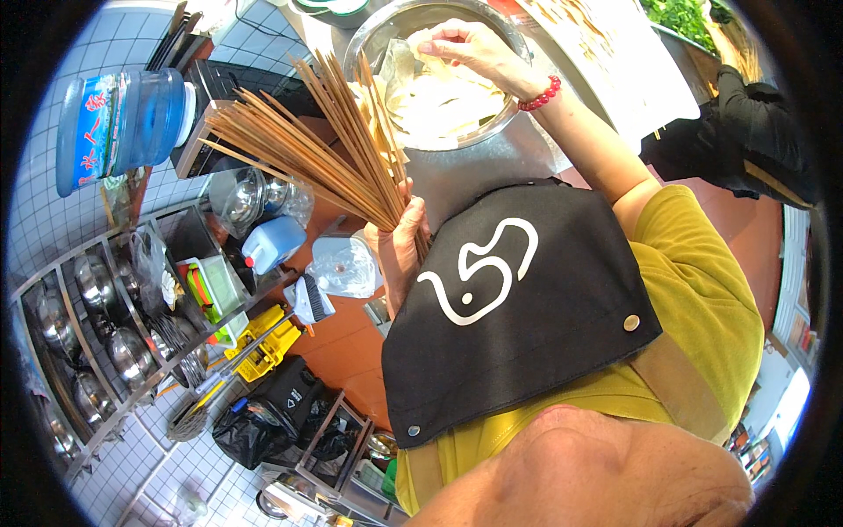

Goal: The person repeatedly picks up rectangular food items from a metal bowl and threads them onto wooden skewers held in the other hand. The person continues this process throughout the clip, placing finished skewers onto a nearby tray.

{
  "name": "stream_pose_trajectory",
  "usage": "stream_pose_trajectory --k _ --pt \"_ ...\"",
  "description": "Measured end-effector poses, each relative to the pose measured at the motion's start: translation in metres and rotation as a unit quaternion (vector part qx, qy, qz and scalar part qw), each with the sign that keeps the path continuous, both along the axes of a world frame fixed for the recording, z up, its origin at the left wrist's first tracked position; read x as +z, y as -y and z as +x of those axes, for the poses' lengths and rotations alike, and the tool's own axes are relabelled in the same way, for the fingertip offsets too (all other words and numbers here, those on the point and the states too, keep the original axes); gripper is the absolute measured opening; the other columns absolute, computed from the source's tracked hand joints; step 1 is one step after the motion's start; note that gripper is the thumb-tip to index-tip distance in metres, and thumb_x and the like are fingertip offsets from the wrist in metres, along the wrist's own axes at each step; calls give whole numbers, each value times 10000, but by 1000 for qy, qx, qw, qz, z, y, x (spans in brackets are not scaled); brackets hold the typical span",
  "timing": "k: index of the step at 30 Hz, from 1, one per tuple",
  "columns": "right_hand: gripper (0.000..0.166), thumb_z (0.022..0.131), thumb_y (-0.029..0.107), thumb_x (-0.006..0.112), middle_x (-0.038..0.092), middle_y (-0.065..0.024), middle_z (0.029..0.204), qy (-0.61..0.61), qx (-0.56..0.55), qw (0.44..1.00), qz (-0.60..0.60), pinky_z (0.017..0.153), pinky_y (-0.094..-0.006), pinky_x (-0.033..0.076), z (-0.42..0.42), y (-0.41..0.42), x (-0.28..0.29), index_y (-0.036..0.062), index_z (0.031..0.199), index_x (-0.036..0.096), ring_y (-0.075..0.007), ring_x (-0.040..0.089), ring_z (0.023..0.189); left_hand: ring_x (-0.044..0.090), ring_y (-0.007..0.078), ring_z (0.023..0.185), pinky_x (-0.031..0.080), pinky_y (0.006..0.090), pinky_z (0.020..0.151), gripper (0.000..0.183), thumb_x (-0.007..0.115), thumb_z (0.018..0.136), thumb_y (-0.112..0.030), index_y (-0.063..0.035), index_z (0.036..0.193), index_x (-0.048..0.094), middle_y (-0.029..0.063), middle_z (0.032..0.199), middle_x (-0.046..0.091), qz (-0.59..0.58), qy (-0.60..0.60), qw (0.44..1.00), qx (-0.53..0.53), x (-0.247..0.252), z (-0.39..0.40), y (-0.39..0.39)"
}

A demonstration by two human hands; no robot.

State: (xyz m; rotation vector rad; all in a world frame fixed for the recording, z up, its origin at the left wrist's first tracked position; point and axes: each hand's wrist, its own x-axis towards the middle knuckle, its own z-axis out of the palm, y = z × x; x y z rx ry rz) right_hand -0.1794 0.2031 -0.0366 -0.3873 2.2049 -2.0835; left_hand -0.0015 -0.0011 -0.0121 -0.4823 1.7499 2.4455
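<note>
My left hand (403, 227) is closed around a thick bundle of wooden skewers (316, 158), whose tips fan out up and to the left. Some skewers near the bowl carry pale, thin pieces of food. A round stainless steel bowl (471, 141) stands on the metal worktop and holds many pale, flat slices (448, 105), washed out by bright sunlight. Over the bowl's upper part, my right hand (454, 45) pinches a pale slice between thumb and fingers. A red bead bracelet (540, 94) is on that wrist.
A white tray (632, 72) with skewered pieces lies right of the bowl. Another person in black (744, 132) works at the far right near leafy greens (685, 20). A large blue water bottle (125, 125), a rack of steel bowls (125, 349) and a yellow mop bucket (267, 342) are at the left.
</note>
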Motion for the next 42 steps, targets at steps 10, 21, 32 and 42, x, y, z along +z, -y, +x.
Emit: stream_pose_trajectory --k 10,21,32,42 --pt "283 832 303 597 524 42 689 -29 1 999 -16 549 -188 390 -9 1 3 35 917 623 -40 447 606 493 103 510 389 209 426 307 592 761 35 11 1063 542 47 702 539 -74 0 997 -32 -1 1 2" --pt "265 842 268 583 629 -46 774 -99 -32 991 90 639 -248 454 -5 5 7 34 964 609 -108 559 693 464 77 487 353 187 423 202 626 767 7 36 960 576 29 635 541 -74 -1 997 -16 3 1 -5" --pt "181 834 118 566 564 4 807 -317 -56 933 159 610 -221 431 -4 7 7 96 1008 607 -99 529 690 467 76 492 353 187 425 189 616 772 9 36 954 572 34 638 540 -65 0 998 -15 -1 2 -3" --pt "181 798 100 585 556 -50 812 -365 -42 905 215 645 -282 447 21 17 13 117 976 612 -199 560 735 469 103 476 385 215 413 254 556 782 18 52 1033 534 61 668 537 -79 15 997 -22 3 0 -2"
